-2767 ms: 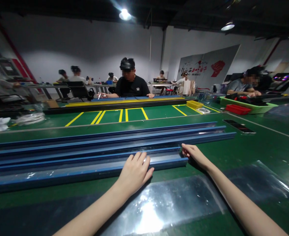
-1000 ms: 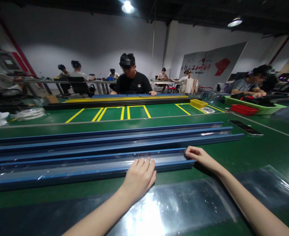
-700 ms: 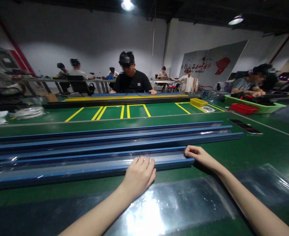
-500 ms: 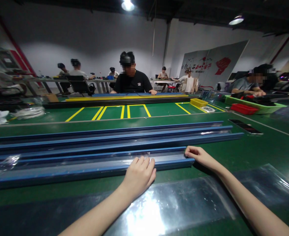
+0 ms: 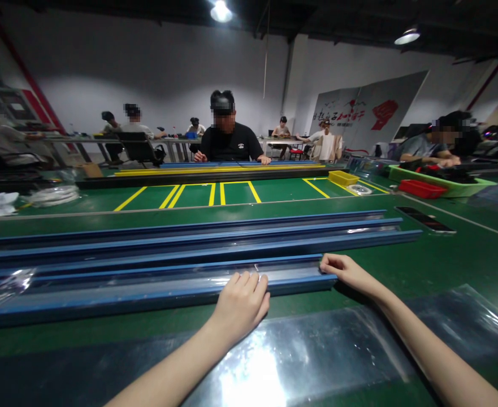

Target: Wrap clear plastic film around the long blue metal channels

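A long blue channel rail [image 5: 147, 287] lies across the green table in front of me, with clear plastic film along its trough. My left hand [image 5: 243, 302] is closed over the rail's near edge, fingers curled into the channel. At the rail's right end, my right hand [image 5: 342, 270] is bent into a pinch; its fingertips touch the end, and whatever small thing they hold is hidden. Behind lie more blue rails [image 5: 308, 242], parallel to this one. Crumpled clear film [image 5: 17, 282] rests on the rails at the left.
A clear plastic sheet [image 5: 316, 350] lies flat nearest me. Beyond the rails are a phone [image 5: 427, 219], a red tray [image 5: 421, 189], a green bin [image 5: 469, 186] and a yellow tray [image 5: 342, 178]. A person in black [image 5: 232, 141] sits across the table behind black and yellow rails.
My hands keep their places on the rail, the view shifting only slightly. Across the table, the person in black has raised one hand at the left.
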### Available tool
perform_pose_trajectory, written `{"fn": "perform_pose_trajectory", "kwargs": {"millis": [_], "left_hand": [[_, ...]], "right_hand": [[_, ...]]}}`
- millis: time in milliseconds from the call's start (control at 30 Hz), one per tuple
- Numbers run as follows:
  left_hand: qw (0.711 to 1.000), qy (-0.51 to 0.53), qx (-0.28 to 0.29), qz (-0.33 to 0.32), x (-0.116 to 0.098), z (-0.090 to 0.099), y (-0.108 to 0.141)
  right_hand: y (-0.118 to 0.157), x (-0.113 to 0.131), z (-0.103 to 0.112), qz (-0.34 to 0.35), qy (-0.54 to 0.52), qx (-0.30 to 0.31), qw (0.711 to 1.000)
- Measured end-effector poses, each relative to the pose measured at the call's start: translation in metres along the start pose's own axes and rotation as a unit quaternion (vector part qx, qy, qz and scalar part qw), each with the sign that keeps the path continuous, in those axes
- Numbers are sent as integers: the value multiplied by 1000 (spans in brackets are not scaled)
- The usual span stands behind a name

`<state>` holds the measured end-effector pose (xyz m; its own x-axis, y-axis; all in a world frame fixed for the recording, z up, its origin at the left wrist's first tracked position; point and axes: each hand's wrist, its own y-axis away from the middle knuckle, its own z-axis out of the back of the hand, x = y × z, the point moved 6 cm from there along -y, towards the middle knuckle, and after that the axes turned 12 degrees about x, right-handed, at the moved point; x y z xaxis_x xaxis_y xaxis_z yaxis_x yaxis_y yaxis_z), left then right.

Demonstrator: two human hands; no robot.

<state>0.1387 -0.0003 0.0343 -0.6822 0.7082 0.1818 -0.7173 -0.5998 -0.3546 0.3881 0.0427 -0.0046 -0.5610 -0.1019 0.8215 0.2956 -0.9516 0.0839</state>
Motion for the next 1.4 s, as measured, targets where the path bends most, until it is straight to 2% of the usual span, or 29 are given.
{"fn": "perform_pose_trajectory", "kwargs": {"millis": [567,1400], "left_hand": [[1000,4,-8,2,0,-1,-1],[1000,10,10,-1,1,-1,-1]], "right_hand": [[1,1,0,-7,5,-4,1000],[1,-2,1,0,16,-15,1000]]}}
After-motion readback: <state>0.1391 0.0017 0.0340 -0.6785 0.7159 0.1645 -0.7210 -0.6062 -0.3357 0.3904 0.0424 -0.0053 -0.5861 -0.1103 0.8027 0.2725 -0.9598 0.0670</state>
